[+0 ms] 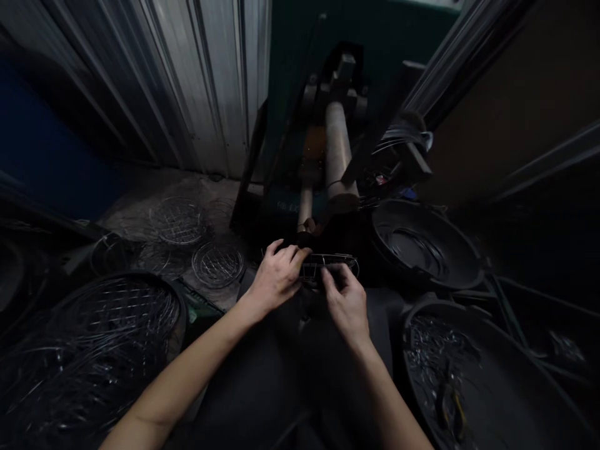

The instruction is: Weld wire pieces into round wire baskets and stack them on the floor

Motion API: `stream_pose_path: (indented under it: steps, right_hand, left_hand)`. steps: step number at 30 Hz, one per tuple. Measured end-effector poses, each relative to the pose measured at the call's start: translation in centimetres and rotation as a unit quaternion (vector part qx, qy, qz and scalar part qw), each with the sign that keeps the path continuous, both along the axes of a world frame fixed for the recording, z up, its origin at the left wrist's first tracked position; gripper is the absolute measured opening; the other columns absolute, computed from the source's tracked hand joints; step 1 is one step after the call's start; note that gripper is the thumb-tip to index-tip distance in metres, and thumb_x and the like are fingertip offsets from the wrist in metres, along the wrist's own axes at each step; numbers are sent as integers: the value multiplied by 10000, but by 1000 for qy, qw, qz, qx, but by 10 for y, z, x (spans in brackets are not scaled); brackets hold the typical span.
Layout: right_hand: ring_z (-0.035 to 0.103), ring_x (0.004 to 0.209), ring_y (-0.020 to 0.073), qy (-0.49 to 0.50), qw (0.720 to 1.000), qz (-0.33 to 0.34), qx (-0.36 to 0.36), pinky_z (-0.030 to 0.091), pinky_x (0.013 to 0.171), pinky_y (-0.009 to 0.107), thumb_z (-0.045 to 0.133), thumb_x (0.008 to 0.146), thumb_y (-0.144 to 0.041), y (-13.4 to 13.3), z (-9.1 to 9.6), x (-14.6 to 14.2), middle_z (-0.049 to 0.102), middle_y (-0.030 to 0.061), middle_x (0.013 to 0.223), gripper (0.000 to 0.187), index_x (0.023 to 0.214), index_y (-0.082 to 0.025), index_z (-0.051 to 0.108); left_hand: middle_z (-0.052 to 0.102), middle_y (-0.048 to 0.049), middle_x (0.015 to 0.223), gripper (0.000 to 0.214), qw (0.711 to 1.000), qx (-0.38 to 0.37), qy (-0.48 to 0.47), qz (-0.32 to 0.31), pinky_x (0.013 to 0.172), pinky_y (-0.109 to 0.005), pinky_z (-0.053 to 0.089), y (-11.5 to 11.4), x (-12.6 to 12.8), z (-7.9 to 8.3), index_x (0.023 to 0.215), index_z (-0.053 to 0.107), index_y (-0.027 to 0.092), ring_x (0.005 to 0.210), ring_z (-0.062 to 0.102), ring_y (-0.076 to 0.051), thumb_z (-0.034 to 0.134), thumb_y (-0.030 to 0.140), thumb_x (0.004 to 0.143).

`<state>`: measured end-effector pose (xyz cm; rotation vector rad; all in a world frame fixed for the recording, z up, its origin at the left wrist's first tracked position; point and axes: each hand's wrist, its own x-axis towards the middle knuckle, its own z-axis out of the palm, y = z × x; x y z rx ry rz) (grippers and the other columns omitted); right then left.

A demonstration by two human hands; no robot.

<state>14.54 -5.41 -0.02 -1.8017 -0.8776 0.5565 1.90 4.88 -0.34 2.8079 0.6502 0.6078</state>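
Observation:
A round wire rack [330,258], seen nearly edge-on, is held above my lap just in front of the machine's lower metal arm [305,206]. My left hand [280,275] grips its left side, with the thumb and fingers closed around the rim. On the right, my right hand [345,301] pinches the near side of the same rack between thumb and fingers. Whether a smaller wire piece is also in the right fingers is too dark to tell. The thick upper cylinder [340,147] of the machine stands just beyond the rack.
A big tub [180,306] heaped with wire racks stands at the left. More wire racks [218,264] lie on the floor. To the right are a black basin [457,253] with wire rings and another basin [510,387] with small wire pieces and pliers [452,403].

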Motion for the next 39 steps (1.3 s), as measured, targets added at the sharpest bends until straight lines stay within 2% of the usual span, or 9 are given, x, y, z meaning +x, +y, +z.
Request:
stream_pose_path:
  steps: [3,7,11,23,35,39]
  right_hand:
    - [581,637,159,-43,999,1,9,461,605,257,535,821,-465,10,-3,2,641,25,727,277,798,-193,577]
    - [576,668,160,-51,998,-3,39,451,631,262,523,832,-464,19,-10,6,632,25,749,274,815,-193,562]
    - [569,676,152,-74,996,-4,58,443,660,261,524,847,-438,25,-15,9,616,12,738,247,808,-196,551]
    - [546,655,131,-101,991,9,87,423,638,240,518,863,-393,39,-16,11,591,-5,720,218,801,-187,547]
    - [538,612,148,-125,989,-15,71,421,615,269,487,855,-410,45,-17,8,586,4,688,235,788,-190,533]
    - [555,562,162,-124,990,-30,66,444,605,304,484,860,-416,45,-18,6,587,-3,640,230,807,-197,531]
  left_hand:
    - [586,-113,1117,556,1000,7,-11,11,1044,-454,303,4,3,-2,1259,387,144,1054,573,-239,560,152,731]
    - [583,-130,1139,556,1000,19,-19,10,1045,-445,310,10,7,-4,1248,396,122,1082,564,-238,554,114,715]
    - [585,-134,1133,559,999,20,-28,19,1046,-450,313,15,10,-5,1251,381,116,1084,560,-240,575,149,728]
    - [581,-117,1127,547,999,5,-41,15,1070,-420,293,28,9,-7,1247,373,113,1086,548,-220,583,174,745]
    - [602,-109,1099,479,997,63,-27,33,1040,-408,324,37,13,-9,1226,417,119,1025,583,-212,537,143,763]
    - [600,-120,1138,479,994,86,-45,53,1032,-415,334,36,15,-12,1221,435,135,1092,564,-216,521,104,750]
